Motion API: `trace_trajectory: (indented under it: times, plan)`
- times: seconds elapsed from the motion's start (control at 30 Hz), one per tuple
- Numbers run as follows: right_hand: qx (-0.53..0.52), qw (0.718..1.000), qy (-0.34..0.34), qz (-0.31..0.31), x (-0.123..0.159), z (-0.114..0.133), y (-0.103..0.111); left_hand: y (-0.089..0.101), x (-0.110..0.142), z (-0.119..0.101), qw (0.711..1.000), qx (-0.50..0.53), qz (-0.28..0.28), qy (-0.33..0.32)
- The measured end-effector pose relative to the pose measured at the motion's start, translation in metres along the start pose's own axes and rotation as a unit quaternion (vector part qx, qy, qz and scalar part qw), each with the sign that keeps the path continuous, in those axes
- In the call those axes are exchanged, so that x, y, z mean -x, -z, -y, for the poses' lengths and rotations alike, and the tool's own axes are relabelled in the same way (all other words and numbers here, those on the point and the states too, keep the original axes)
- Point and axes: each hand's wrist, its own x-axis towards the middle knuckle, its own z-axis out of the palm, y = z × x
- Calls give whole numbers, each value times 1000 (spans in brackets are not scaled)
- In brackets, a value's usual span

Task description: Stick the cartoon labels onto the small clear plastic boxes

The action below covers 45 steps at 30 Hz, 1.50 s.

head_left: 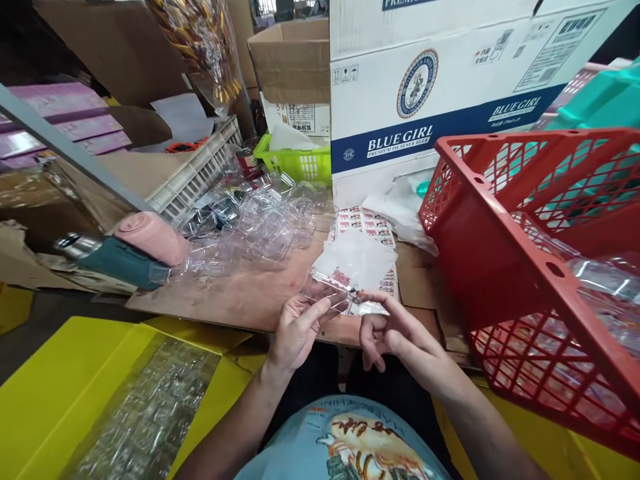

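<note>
My left hand (pixel 296 328) holds a small clear plastic blister case (pixel 327 293) by its lower edge, fingers curled around it. My right hand (pixel 395 333) pinches a tiny dark item (pixel 356 293) between thumb and forefinger at the case's right edge. Both hands hover over the near edge of a brown cardboard-covered table (pixel 240 293). Just beyond the hands lies a stack of white printed cards with red marks (pixel 364 230), partly under thin clear sheets.
A pile of clear plastic cases (pixel 255 223) covers the table's middle. A teal heat gun (pixel 120 257) lies left. A red mesh crate (pixel 530 267) tilts at right. A yellow box holding small parts (pixel 145 407) sits lower left. A Blue Girl carton (pixel 450 87) and a green basket (pixel 297 163) stand behind.
</note>
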Motion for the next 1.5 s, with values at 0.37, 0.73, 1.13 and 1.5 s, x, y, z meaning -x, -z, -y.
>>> trace_trajectory:
  times: [0.37, 0.73, 1.13, 1.5]
  plan:
    - [-30, 999, -37, 11, 10, -20, 0, -4, 2, 10, 997, -48, 58, -14]
    - [-42, 997, -67, -4, 5, -25, -3, 0, 3, 11, 997, -44, 63, -12]
    - [-58, 996, -68, -10, 2, -19, -7, 2, 2, 12, 997, -52, 61, -5]
    - [-55, 995, -77, -10, -1, -19, -7, 2, 2, 12, 996, -57, 64, -3]
